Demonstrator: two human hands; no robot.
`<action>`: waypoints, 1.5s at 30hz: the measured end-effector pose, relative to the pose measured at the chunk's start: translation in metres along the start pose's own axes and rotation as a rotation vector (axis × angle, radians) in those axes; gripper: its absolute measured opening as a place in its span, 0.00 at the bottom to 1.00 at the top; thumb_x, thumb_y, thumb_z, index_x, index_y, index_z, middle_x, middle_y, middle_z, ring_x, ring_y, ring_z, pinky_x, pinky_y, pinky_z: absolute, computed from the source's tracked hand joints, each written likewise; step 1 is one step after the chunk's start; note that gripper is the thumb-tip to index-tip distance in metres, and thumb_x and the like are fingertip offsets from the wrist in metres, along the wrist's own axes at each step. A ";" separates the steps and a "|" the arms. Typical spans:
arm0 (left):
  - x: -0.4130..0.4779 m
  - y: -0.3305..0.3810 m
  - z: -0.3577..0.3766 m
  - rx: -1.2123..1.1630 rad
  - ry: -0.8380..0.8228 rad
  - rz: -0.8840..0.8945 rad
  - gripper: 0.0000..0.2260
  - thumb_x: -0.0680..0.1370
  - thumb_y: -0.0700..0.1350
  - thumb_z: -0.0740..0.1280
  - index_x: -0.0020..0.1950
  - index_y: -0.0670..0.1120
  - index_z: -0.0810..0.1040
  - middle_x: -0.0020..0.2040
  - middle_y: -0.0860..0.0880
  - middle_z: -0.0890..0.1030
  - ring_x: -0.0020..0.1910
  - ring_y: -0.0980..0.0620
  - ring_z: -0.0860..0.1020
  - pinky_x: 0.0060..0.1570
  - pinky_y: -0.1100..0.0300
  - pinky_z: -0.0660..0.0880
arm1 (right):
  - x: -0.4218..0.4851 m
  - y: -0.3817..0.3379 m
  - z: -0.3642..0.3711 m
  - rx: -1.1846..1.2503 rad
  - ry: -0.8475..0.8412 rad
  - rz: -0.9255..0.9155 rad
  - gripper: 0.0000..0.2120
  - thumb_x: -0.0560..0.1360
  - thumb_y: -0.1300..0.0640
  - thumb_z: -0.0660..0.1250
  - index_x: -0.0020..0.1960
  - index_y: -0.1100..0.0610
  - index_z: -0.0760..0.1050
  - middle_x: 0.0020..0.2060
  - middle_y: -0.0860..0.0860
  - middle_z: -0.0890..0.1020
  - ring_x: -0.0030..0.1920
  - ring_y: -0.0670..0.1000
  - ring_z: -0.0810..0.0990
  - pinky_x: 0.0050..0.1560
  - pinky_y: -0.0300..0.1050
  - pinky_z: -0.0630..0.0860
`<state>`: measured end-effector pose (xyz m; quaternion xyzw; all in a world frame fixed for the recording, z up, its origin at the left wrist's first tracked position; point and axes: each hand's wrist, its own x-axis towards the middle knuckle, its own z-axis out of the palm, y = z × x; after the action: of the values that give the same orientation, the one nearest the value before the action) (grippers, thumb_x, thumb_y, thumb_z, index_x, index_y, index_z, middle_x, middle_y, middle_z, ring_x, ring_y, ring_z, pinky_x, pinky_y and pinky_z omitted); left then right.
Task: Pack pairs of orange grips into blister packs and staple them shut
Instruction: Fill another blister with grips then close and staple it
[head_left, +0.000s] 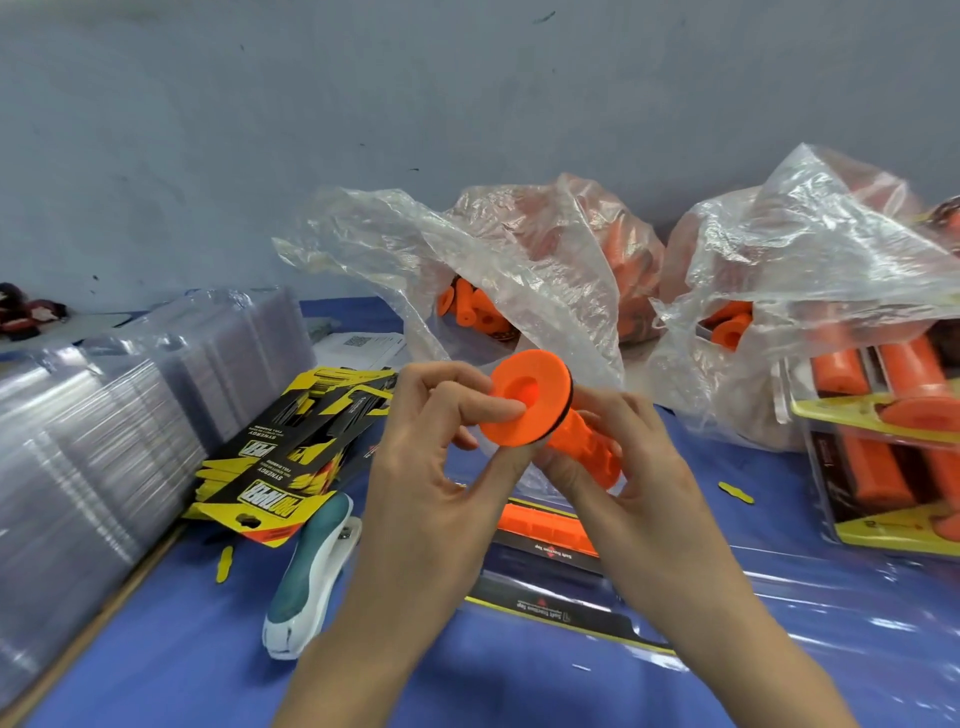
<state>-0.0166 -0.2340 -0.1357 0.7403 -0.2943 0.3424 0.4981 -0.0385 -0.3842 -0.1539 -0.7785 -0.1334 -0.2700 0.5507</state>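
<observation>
I hold one orange grip (540, 410) in the air above the blue table, its round flange end facing me. My right hand (618, 462) grips its ribbed barrel from below. My left hand (441, 431) pinches the flange, thumb pressed near its centre hole. Under my hands lies an open blister pack (550, 566) with a black and yellow card and another orange grip (545, 527) lying in it. A green and white stapler (311, 571) lies on the table left of my left forearm.
Stacks of clear blister shells (104, 421) fill the left side, beside a pile of yellow and black cards (296, 452). Two clear plastic bags of orange grips (530, 270) (789, 291) stand at the back. Packed blister packs (893, 457) are piled at the right.
</observation>
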 end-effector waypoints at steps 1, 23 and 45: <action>0.000 0.001 0.002 -0.028 0.003 -0.022 0.11 0.75 0.50 0.74 0.52 0.60 0.75 0.55 0.55 0.75 0.52 0.48 0.77 0.47 0.65 0.73 | 0.000 -0.001 0.001 0.033 0.021 0.006 0.14 0.74 0.50 0.70 0.59 0.41 0.75 0.53 0.41 0.76 0.59 0.44 0.76 0.53 0.31 0.71; -0.007 -0.013 -0.002 -0.067 -0.314 -0.240 0.23 0.78 0.43 0.70 0.63 0.69 0.71 0.57 0.62 0.78 0.59 0.61 0.76 0.53 0.75 0.69 | -0.002 -0.009 -0.003 0.397 0.060 0.141 0.24 0.71 0.53 0.72 0.65 0.39 0.74 0.53 0.40 0.83 0.52 0.42 0.83 0.49 0.33 0.77; -0.012 -0.004 0.000 -0.105 -0.433 -0.308 0.11 0.78 0.57 0.65 0.60 0.61 0.74 0.46 0.59 0.80 0.41 0.57 0.78 0.39 0.69 0.72 | -0.004 0.000 -0.038 0.027 0.100 -0.061 0.08 0.72 0.49 0.70 0.51 0.43 0.78 0.53 0.42 0.80 0.54 0.45 0.80 0.48 0.34 0.75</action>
<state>-0.0204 -0.2313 -0.1477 0.8054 -0.2951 0.0806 0.5077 -0.0520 -0.4192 -0.1462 -0.7520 -0.1333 -0.3233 0.5588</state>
